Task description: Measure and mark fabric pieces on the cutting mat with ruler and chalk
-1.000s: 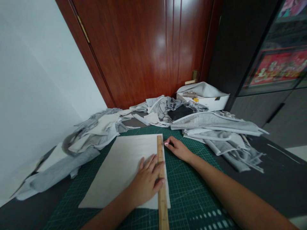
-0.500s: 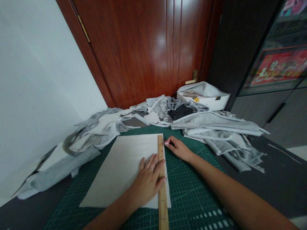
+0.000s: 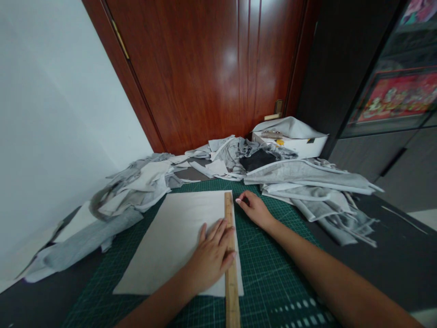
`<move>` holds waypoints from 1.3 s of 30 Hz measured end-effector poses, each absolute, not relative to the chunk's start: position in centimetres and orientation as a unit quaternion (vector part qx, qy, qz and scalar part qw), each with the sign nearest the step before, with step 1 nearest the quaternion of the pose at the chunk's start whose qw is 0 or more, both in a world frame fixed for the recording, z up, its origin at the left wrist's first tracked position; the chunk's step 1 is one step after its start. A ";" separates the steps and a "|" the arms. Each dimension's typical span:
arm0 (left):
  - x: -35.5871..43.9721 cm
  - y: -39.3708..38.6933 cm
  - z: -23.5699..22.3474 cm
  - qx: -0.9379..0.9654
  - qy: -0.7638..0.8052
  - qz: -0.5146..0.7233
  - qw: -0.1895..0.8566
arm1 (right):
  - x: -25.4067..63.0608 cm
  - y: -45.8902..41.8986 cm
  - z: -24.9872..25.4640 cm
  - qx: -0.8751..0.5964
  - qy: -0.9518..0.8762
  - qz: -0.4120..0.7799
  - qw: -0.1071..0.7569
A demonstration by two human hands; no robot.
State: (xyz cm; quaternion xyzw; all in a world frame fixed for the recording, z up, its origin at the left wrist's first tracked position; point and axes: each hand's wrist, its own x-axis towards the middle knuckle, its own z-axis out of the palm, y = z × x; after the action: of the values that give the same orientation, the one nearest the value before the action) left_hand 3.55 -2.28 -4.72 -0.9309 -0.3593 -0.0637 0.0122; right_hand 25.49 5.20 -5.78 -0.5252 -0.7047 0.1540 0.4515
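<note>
A pale sheet of cloth or paper (image 3: 170, 241) lies flat on a green cutting mat (image 3: 273, 269). Along its right side runs a wooden ruler (image 3: 232, 282), leaving a thin strip of the sheet showing beyond it. My left hand (image 3: 210, 259) rests flat and open, its fingers spread over the sheet and the ruler. Just right of the ruler's far end is my right hand (image 3: 252, 207), thumb and forefinger pinched together with the other fingers curled. Whatever is in that pinch, if anything, is too small or hidden to make out.
Grey and white fabric scraps (image 3: 150, 177) heap along the left and back. Folded grey pieces (image 3: 307, 177) are stacked at the right rear, in front of a white box (image 3: 303, 146) holding small items. Behind stand a brown door (image 3: 198, 68) and a dark cabinet (image 3: 409, 173).
My right hand has shifted slightly away from me and off to the right of the ruler's edge. The left hand, ruler and sheet have stayed in place.
</note>
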 end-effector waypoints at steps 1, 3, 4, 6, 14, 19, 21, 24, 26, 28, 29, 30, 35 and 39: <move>3.6 -2.3 -4.7 -0.931 -0.360 -0.063 0.011 | 25.6 5.3 -5.8 -0.534 -0.697 0.156 0.453; 3.6 -2.3 -4.6 -0.930 -0.363 -0.058 0.007 | 25.8 5.7 -6.0 -0.548 -0.676 0.177 0.460; 3.7 -2.3 -4.5 -0.930 -0.364 -0.055 0.006 | 25.9 6.0 -6.1 -0.553 -0.665 0.192 0.463; 3.7 -2.3 -4.4 -0.929 -0.365 -0.055 0.005 | 26.1 6.6 -6.2 -0.561 -0.648 0.215 0.469; 3.7 -2.3 -4.9 -0.923 -0.378 -0.076 0.006 | 25.1 10.2 -5.2 -0.649 -0.631 0.195 0.377; 4.0 -2.1 -4.9 -0.919 -0.386 -0.085 -0.006 | 24.3 12.1 -5.0 -0.685 -0.614 0.183 0.347; 4.1 -2.1 -4.7 -0.917 -0.390 -0.083 -0.013 | 24.2 12.5 -5.0 -0.694 -0.612 0.176 0.337; 4.3 -2.1 -4.3 -0.914 -0.397 -0.078 -0.022 | 24.1 12.7 -5.0 -0.702 -0.613 0.166 0.323; 4.3 -2.2 -4.1 -0.913 -0.400 -0.079 -0.026 | 24.0 12.7 -4.9 -0.704 -0.616 0.161 0.314; 4.3 -2.2 -4.0 -0.912 -0.401 -0.084 -0.027 | 23.9 12.7 -4.8 -0.706 -0.618 0.158 0.307; 4.3 -2.2 -4.0 -0.911 -0.401 -0.087 -0.027 | 23.8 12.6 -4.7 -0.707 -0.619 0.157 0.303; 4.3 -2.1 -4.0 -0.911 -0.401 -0.091 -0.026 | 23.7 12.6 -4.6 -0.709 -0.619 0.156 0.300; 4.2 -1.8 -4.3 -0.914 -0.394 -0.097 -0.025 | 23.5 12.6 -4.2 -0.717 -0.618 0.154 0.284; 4.1 -1.5 -4.4 -0.916 -0.389 -0.087 -0.029 | 23.3 12.3 -4.0 -0.722 -0.617 0.152 0.275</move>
State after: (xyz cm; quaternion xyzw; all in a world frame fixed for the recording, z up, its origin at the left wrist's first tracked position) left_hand 4.11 -1.46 -4.38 -0.9164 -0.3895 -0.0873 -0.0288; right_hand 23.32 12.33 -3.95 -0.7216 -0.6171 0.1520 0.2747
